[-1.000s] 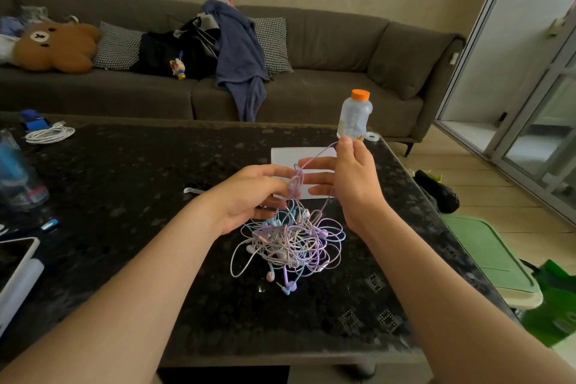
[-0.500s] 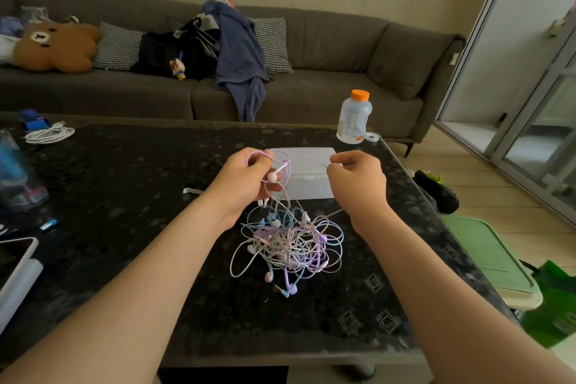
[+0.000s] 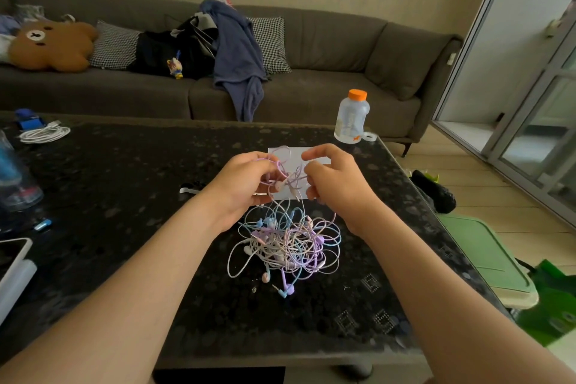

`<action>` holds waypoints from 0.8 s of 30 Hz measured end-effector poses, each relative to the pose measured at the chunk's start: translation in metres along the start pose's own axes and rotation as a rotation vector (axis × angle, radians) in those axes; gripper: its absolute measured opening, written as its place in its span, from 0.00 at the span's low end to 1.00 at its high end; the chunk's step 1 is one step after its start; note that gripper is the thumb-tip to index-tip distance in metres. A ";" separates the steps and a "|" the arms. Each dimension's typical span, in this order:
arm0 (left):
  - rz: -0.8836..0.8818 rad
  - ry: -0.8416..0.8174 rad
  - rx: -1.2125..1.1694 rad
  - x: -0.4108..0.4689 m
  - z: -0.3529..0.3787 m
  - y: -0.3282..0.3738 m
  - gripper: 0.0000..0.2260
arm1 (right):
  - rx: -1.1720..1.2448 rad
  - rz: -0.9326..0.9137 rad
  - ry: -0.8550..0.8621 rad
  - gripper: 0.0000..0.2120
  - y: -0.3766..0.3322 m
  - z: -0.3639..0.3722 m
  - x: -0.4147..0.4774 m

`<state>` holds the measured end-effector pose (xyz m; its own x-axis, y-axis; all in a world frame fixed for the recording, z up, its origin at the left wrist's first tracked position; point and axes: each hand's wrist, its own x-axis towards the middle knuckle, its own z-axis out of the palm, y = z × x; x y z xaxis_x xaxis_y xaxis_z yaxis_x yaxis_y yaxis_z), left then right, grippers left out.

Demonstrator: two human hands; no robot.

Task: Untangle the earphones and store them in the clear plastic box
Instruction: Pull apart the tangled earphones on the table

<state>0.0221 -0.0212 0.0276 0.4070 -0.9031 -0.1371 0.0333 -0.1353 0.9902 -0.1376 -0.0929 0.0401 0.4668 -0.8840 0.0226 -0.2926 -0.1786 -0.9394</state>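
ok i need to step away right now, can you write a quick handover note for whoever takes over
Hands: left hand pinches lilac cord loops raised off the heap; right hand pinches strands beside it.
Things: earphones lie mostly as one knotted heap on the table below the hands; clear plastic box sits on the table just behind them, open or closed I cannot tell.
Done: no set freed yet.
Left: separate each set, then store all in the box.
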 end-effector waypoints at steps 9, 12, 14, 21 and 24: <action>-0.030 -0.014 -0.051 -0.002 0.000 0.002 0.08 | -0.145 -0.017 -0.084 0.05 0.006 -0.001 -0.002; -0.039 -0.026 -0.035 -0.001 0.001 0.002 0.07 | -0.169 -0.048 -0.065 0.05 0.008 -0.001 0.000; -0.031 -0.016 0.005 -0.001 0.000 0.002 0.06 | -0.168 -0.054 -0.037 0.07 0.009 0.000 0.001; -0.005 -0.088 0.188 -0.004 -0.002 -0.002 0.14 | 0.102 0.168 0.058 0.10 0.002 0.004 0.002; -0.014 -0.121 0.178 -0.003 -0.002 -0.003 0.17 | 0.285 0.315 0.026 0.11 0.004 0.004 0.007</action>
<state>0.0227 -0.0171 0.0254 0.2948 -0.9415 -0.1634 -0.1284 -0.2084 0.9696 -0.1325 -0.0984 0.0349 0.3689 -0.8877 -0.2755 -0.1736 0.2254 -0.9587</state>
